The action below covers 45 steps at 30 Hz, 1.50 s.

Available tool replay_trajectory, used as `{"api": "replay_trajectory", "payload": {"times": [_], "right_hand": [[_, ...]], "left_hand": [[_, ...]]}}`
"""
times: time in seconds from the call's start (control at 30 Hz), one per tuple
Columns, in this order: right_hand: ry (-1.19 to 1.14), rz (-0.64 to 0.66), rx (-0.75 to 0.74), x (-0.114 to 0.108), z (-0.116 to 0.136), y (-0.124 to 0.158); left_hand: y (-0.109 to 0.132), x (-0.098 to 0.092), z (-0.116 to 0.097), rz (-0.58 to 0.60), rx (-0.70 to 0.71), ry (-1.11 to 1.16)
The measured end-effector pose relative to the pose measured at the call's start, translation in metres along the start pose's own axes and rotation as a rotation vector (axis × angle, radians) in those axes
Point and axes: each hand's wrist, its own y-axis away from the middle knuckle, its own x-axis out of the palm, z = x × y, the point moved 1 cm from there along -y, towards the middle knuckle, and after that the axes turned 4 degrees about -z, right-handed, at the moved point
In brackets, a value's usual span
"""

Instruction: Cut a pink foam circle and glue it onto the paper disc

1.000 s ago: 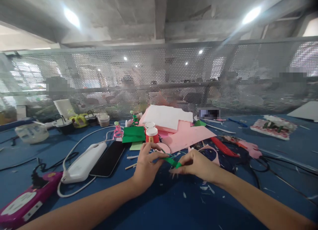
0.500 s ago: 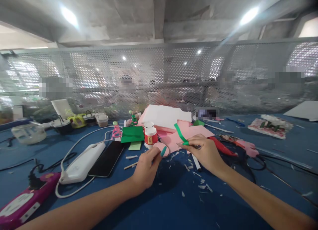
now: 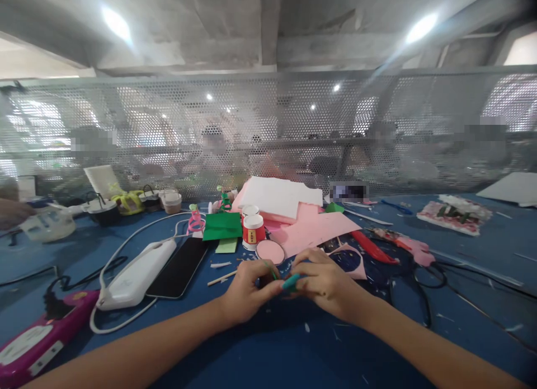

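Note:
Close together over the front middle of the table, my left hand [image 3: 247, 288] and my right hand [image 3: 329, 282] have their fingers curled. A narrow green strip [image 3: 271, 269], probably paper, shows edge-on at my left fingers. It runs toward my right fingertips, which largely hide it. Off the tip of my left thumb points a long teal piece [image 3: 290, 281] that looks like a fingernail. Just beyond lies a pink disc [image 3: 271, 252] with a dark rim. Behind it stands a red and white paper cup [image 3: 253, 232]. Green paper [image 3: 222, 226] lies to the left.
A black phone [image 3: 180, 268], white power bank [image 3: 138, 274] and magenta power strip [image 3: 50, 338] occupy the left. Pink sheets [image 3: 323, 232], a ring-cut pink scrap [image 3: 358, 268], red-handled tool [image 3: 373, 247] and pink glue gun [image 3: 413, 249] lie right. Another person's hand [image 3: 14, 212] shows far left.
My right hand has moved left and nearer with the green strip, meeting my left hand. The strip now sits between them. The ring-cut pink scrap is uncovered, and another person's hand has appeared far left.

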Motion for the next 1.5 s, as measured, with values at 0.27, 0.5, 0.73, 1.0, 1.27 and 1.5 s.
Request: {"api": "replay_trajectory", "payload": {"times": [0.27,0.5,0.73,1.0,1.27,1.5], "right_hand": [[-0.117,-0.055,0.162,0.007,0.002,-0.003],[-0.070,0.032,0.280,0.005,0.008,-0.006],[-0.380,0.200,0.359,0.004,0.007,-0.002],[-1.153,0.040,0.694,-0.005,0.020,-0.019],[-1.544,-0.353,1.141,0.036,0.024,-0.010],[-1.413,-0.331,1.139,0.036,0.014,-0.005]], "left_hand": [[0.006,0.001,-0.010,-0.186,0.355,-0.303],[0.009,0.002,-0.019,-0.209,0.630,-0.549],[0.011,0.005,-0.022,-0.122,0.792,-0.719],[0.008,0.009,-0.019,-0.061,0.812,-0.928],[0.011,0.020,-0.026,-0.021,0.701,-1.134],[0.014,0.015,-0.034,-0.064,0.687,-0.867]]}}
